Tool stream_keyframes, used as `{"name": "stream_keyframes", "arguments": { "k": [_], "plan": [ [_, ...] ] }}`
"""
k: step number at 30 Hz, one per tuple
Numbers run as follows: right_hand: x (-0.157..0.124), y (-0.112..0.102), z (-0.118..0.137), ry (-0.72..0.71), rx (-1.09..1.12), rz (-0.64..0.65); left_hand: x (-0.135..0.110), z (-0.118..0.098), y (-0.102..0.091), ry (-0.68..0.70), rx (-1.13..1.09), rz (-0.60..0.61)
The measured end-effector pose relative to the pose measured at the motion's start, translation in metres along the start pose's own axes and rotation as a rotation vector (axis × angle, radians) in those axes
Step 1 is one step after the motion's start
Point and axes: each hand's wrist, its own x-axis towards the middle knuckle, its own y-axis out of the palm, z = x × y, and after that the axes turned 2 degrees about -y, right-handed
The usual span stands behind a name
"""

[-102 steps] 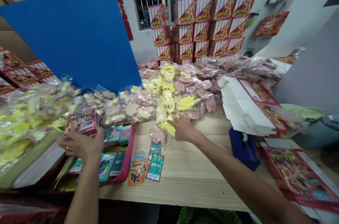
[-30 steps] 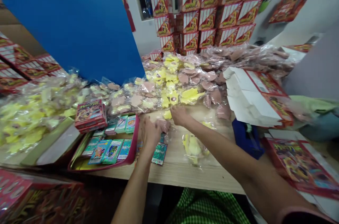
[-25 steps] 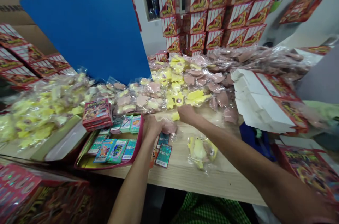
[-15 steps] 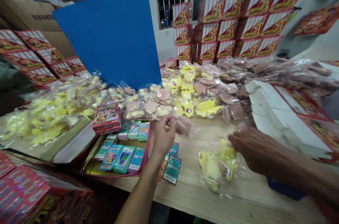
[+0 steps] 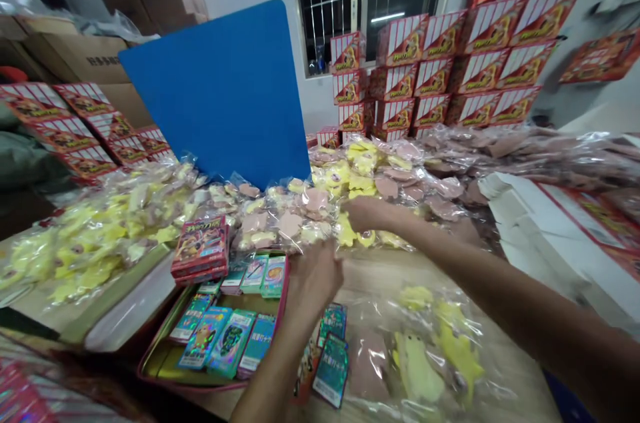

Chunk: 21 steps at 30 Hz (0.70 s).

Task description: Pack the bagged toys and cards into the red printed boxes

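Note:
My right hand (image 5: 367,213) rests on a heap of clear plastic bags (image 5: 295,216) filled with pink and yellow soft pieces, with the fingers hidden among them. My left hand (image 5: 313,283) hangs blurred above the right rim of a red-edged tin tray (image 5: 287,303), and nothing shows in it. Below my hands, a clear bag (image 5: 415,363) holding yellow and pink pieces lies on the wooden table (image 5: 520,370). Green foil card packs (image 5: 331,366) lie beside it. Several card packs (image 5: 225,343) fill the tray, and a stack of red boxes (image 5: 200,246) stands behind them.
Flat white-and-red box blanks (image 5: 550,230) lie to the right. Stacked red boxes (image 5: 435,76) rise behind the heap, beside a blue board (image 5: 215,90). More bagged pieces (image 5: 110,223) cover the left side. A blue object (image 5: 565,396) sits at the table's lower right.
My right hand has moved from the table bag up onto the heap. The pink piece is no longer beside my left hand, and a pink piece now shows in the table bag. The view has tilted downward.

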Motion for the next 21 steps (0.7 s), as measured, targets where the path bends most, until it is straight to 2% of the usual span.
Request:
{"name": "stream_keyframes", "arguments": {
  "k": [2,4,7,10,12,15,17,21],
  "plan": [
    [0.038,0.013,0.019,0.005,-0.008,-0.072,0.030,0.015,-0.017,-0.075,0.066,-0.134],
    [0.064,0.029,0.034,0.020,0.011,-0.127,0.059,0.035,-0.028,-0.133,0.108,-0.186],
    [0.086,0.045,0.038,0.058,0.095,-0.150,0.090,0.072,-0.034,-0.154,0.119,-0.156],
    [0.096,0.038,0.021,0.111,0.236,-0.143,0.101,0.104,-0.040,-0.127,0.090,-0.135],
    [0.096,0.025,0.005,0.137,0.359,-0.121,0.102,0.118,-0.042,-0.069,0.055,-0.110],
    [0.080,0.013,-0.009,0.128,0.540,-0.061,0.101,0.123,-0.038,0.043,0.011,-0.066],
    [0.062,0.020,-0.002,0.111,0.625,-0.003,0.103,0.120,-0.033,0.082,-0.016,-0.067],
    [0.034,0.055,0.034,0.150,0.706,0.041,0.104,0.115,-0.028,0.062,-0.117,-0.126]
  ]
}}
